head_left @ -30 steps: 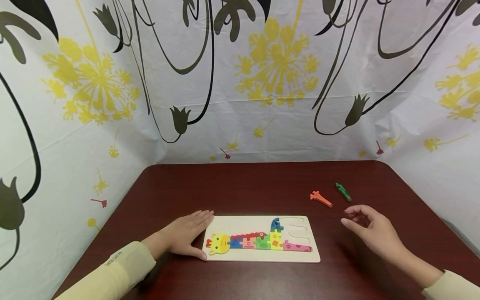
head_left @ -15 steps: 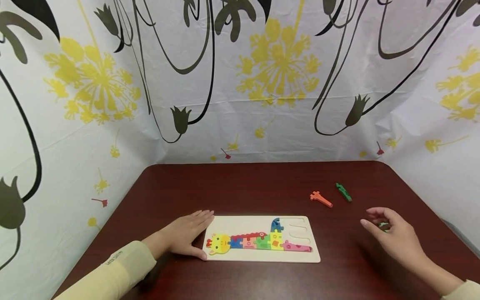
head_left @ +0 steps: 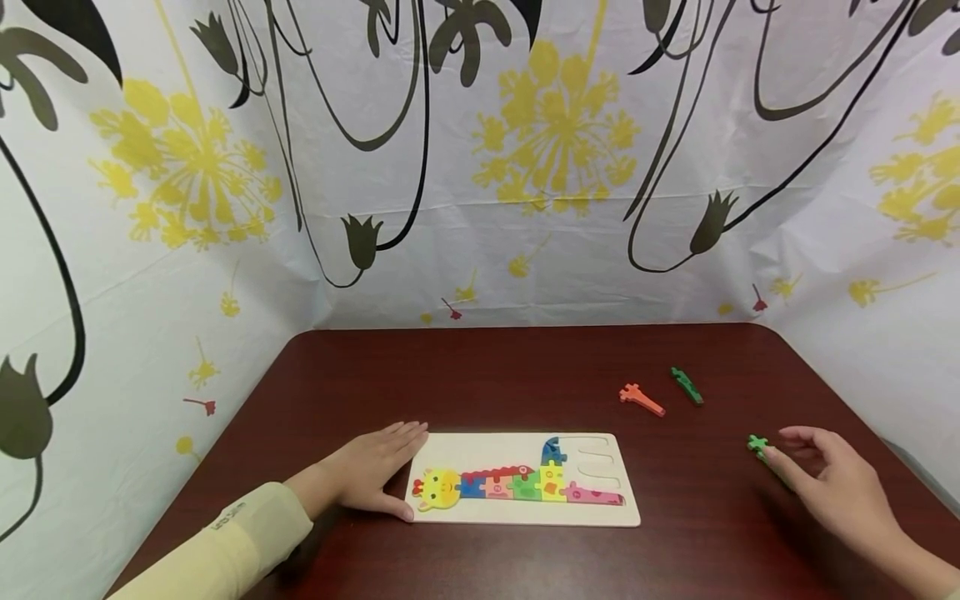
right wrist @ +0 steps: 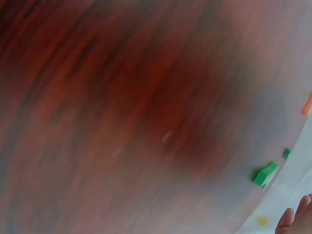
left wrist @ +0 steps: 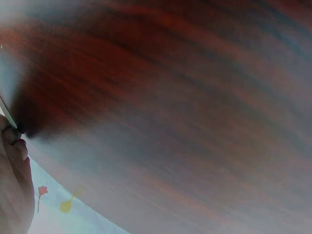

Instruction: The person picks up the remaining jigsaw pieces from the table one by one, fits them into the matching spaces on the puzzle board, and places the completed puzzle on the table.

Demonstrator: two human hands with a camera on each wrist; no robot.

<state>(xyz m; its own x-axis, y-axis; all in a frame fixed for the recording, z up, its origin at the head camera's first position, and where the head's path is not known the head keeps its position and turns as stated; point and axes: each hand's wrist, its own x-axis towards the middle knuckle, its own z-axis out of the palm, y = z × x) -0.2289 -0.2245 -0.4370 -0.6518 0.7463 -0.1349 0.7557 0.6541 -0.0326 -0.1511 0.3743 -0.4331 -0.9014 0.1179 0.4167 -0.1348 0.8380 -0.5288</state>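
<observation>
A pale wooden puzzle board lies on the table, bearing a giraffe of coloured jigsaw pieces: yellow head, numbered body, blue tail and a pink leg. Outlined slots at its upper right hold no pieces. My left hand rests at the board's left end, fingers straight on the upper corner and thumb by the lower one. At the right, my right hand hovers over a light green puzzle piece, its thumb overlapping the piece. In the right wrist view the fingers are apart from that green piece.
Beyond the board, an orange puzzle piece and a dark green one lie on the dark red-brown table. A white patterned cloth hangs behind and along both sides of the table.
My right hand has moved rightward and toward me, past the orange and dark green pieces, uncovering part of the light green piece. The left hand and the board have stayed put.
</observation>
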